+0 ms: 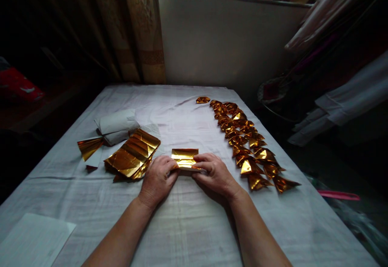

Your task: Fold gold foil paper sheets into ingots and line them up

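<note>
Between my two hands, a sheet of gold foil paper (185, 154) lies partly folded on the cloth, its near edge turned up. My left hand (159, 179) pinches its left near corner between thumb and fingers. The right near corner sits in the closed fingers of my right hand (214, 174). Just left of my left hand is a stack of creased gold foil sheets (133, 154). To the right, folded gold foil pieces (239, 150) run in two nested rows away from me. One more folded piece (203, 99) lies apart at the far end.
A pale cloth (188, 234) covers the table. White papers (117, 122) and a fanned gold sheet (90, 146) lie at left, and a white sheet (36, 238) at the near left corner. A curtain (142, 28) hangs behind; clothes (357, 89) hang at right.
</note>
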`<state>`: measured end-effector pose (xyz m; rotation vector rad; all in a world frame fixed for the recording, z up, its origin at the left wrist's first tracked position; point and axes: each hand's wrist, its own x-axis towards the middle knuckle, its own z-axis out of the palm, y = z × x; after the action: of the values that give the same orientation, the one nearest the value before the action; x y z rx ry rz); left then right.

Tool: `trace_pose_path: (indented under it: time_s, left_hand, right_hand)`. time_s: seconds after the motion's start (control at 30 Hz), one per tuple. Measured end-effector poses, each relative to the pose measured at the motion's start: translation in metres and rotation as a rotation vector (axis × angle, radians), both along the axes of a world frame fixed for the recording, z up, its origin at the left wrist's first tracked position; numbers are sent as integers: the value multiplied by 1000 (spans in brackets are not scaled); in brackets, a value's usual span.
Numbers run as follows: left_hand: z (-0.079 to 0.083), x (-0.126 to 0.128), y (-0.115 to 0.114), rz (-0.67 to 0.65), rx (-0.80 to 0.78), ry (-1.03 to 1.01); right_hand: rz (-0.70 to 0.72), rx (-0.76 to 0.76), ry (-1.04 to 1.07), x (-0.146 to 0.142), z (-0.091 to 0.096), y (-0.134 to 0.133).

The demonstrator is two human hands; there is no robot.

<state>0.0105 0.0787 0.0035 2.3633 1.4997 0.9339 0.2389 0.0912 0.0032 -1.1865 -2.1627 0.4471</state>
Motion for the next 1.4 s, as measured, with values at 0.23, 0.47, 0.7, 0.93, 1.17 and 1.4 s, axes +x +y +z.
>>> trace_pose_path:
  time_s: [0.23, 0.47, 0.7, 0.93, 1.17, 1.4]
  left_hand:
    - [-2, -2, 2, -16, -40, -25]
    - [-5, -2, 4, 15, -49, -81]
    - [-7, 0, 5, 78, -41, -63]
    - [-8, 0, 4, 85, -21, -17]
    - [-11, 0, 3, 114, -18, 1]
    - [-8, -1, 2, 66, 9, -46]
  right_hand:
    - [-15, -25, 22, 1, -4, 1]
    - [-128, -69, 28, -6, -5, 0]
    - [-229, -62, 34, -16, -4, -2]
    - [-255, -24, -1, -19, -5, -3]
    - [-290, 3, -62, -22, -6, -4]
    - [-327, 24, -66, -23, -9, -4]
